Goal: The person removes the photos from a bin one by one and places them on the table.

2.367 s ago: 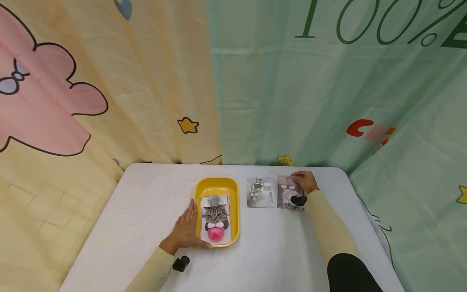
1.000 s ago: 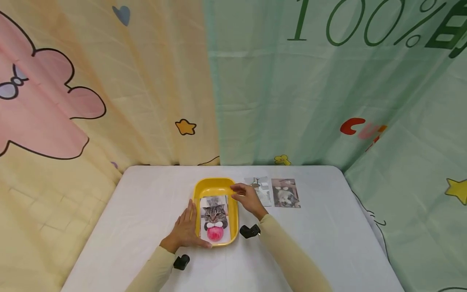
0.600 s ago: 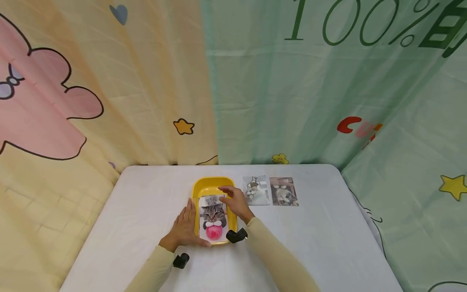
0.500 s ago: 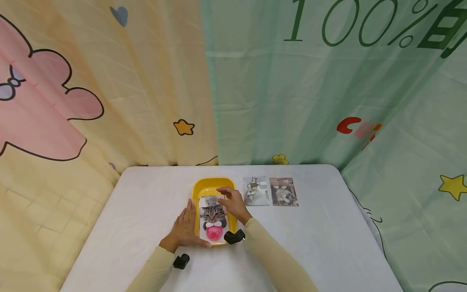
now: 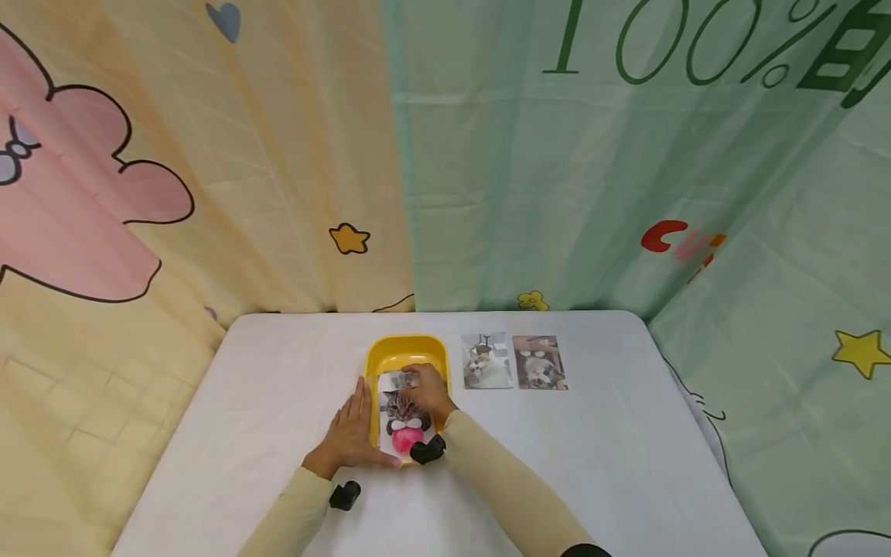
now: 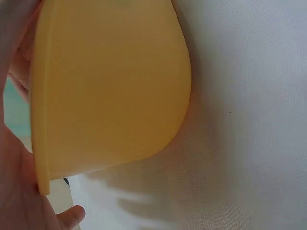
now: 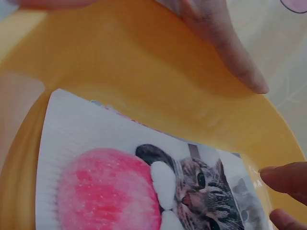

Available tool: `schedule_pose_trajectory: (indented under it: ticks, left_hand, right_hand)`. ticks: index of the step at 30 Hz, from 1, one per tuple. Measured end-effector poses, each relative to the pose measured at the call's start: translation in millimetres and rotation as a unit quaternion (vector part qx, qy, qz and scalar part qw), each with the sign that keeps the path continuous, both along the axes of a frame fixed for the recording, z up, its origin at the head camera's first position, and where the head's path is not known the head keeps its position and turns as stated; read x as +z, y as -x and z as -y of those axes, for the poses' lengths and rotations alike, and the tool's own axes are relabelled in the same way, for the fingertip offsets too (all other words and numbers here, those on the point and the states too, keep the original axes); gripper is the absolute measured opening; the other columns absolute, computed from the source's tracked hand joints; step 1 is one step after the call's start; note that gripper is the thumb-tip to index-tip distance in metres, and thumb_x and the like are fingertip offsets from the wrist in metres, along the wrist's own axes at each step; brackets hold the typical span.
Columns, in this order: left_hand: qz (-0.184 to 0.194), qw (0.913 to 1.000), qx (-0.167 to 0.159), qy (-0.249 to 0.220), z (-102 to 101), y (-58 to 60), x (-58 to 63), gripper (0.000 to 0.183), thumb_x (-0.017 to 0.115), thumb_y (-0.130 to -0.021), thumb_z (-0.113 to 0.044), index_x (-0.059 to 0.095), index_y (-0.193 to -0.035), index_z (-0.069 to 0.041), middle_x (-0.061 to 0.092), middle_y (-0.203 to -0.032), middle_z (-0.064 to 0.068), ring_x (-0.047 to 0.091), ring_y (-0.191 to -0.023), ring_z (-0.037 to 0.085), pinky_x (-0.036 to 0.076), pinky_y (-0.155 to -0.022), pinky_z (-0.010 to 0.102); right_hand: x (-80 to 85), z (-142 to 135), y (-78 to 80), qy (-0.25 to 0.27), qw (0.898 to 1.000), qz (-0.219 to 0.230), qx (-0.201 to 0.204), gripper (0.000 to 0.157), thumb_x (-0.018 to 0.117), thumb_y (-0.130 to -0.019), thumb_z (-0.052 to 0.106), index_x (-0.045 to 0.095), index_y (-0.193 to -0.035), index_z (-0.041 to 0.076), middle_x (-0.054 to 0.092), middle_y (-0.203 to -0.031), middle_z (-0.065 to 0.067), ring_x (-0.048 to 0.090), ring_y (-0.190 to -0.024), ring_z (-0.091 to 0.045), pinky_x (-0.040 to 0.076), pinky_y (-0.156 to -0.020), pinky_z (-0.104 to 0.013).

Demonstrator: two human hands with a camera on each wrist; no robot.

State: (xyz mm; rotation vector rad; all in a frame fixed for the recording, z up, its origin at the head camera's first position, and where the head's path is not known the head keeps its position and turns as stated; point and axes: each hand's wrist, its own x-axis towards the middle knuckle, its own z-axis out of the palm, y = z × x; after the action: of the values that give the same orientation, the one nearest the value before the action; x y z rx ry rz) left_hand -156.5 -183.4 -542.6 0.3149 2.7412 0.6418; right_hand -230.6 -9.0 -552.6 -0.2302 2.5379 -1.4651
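A yellow tray (image 5: 390,352) holds a stack of picture cards, the top one a cat photo card (image 5: 406,439) with a pink ball. My left hand (image 5: 348,433) rests against the tray's left side, its fingers along the rim and thumb at the near corner; the left wrist view shows the tray wall (image 6: 115,91) beside the palm. My right hand (image 5: 428,391) is over the stack inside the tray. In the right wrist view its fingertips (image 7: 288,178) are apart, close to the far end of the cat card. A grey strip of picture (image 5: 399,381) shows above the tabby's head.
Right of the tray, two photo cards lie side by side on the white table: a pale cat card (image 5: 487,360) and a darker cat card (image 5: 540,363). Patterned curtains (image 5: 515,178) hang behind the table (image 5: 612,464).
My right hand has come from the darker card on the right, past the tray's right rim, and down over the stack. Both loose cards lie on the table. The left hand stays at the tray.
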Motion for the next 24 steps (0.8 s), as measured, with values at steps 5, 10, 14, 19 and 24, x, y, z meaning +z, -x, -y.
schedule_pose_trajectory:
  ticks: [5, 10, 14, 19, 24]
  left_hand:
    - [0.002, 1.0, -0.003, -0.004, -2.1, 1.7, -0.3, 0.154, 0.08, -0.05, -0.073, -0.004, -0.15, 0.009, -0.012, -0.159, 0.021, 0.011, -0.14, 0.048, 0.015, -0.112, 0.062]
    - [0.004, 1.0, 0.0, 0.002, -3.3, 2.2, 3.2, 0.153, 0.081, -0.05, -0.071, -0.005, -0.15, 0.009, -0.013, -0.159, 0.021, 0.012, -0.14, 0.048, 0.015, -0.112, 0.062]
    - [0.007, 0.9999, 0.005, 0.006, -3.4, 2.2, 5.1, 0.153, 0.082, -0.051, -0.07, -0.005, -0.15, 0.008, -0.013, -0.159, 0.02, 0.012, -0.14, 0.048, 0.015, -0.112, 0.062]
    - [0.005, 1.0, 0.002, 0.007, -2.1, 1.3, 4.0, 0.153, 0.082, -0.05, -0.07, -0.004, -0.149, 0.009, -0.012, -0.159, 0.021, 0.013, -0.14, 0.049, 0.016, -0.112, 0.062]
    - [0.003, 1.0, 0.004, 0.004, -0.4, 0.1, 2.9, 0.154, 0.082, -0.049, -0.07, -0.004, -0.149, 0.009, -0.011, -0.159, 0.021, 0.014, -0.139, 0.049, 0.017, -0.111, 0.062]
  right_hand:
    - [-6.4, 2.5, 0.9, -0.091, 0.996, -0.016, 0.004, 0.044, 0.079, -0.074, 0.007, 0.068, -0.116, 0.004, 0.068, -0.112, -0.008, 0.059, -0.103, -0.023, 0.047, -0.092, -0.039]
    - [-5.5, 2.5, -1.7, -0.089, 0.996, 0.017, 0.012, 0.044, 0.08, -0.074, 0.008, 0.067, -0.116, 0.007, 0.069, -0.104, -0.006, 0.06, -0.094, -0.02, 0.048, -0.09, -0.036]
    - [-3.0, 2.6, -3.4, -0.078, 0.996, 0.017, 0.026, 0.042, 0.079, -0.075, 0.008, 0.068, -0.115, 0.007, 0.071, -0.102, -0.006, 0.061, -0.097, -0.021, 0.044, -0.095, -0.039]
    - [0.0, 1.5, -3.0, -0.14, 0.988, -0.047, 0.05, 0.042, 0.081, -0.076, 0.016, 0.07, -0.116, 0.013, 0.07, -0.103, -0.002, 0.057, -0.101, -0.022, 0.039, -0.088, -0.04]
    - [6.1, -1.2, -3.4, -0.176, 0.977, -0.095, 0.077, 0.038, 0.08, -0.077, 0.016, 0.071, -0.113, 0.014, 0.07, -0.095, 0.0, 0.053, -0.094, -0.021, 0.037, -0.081, -0.036]
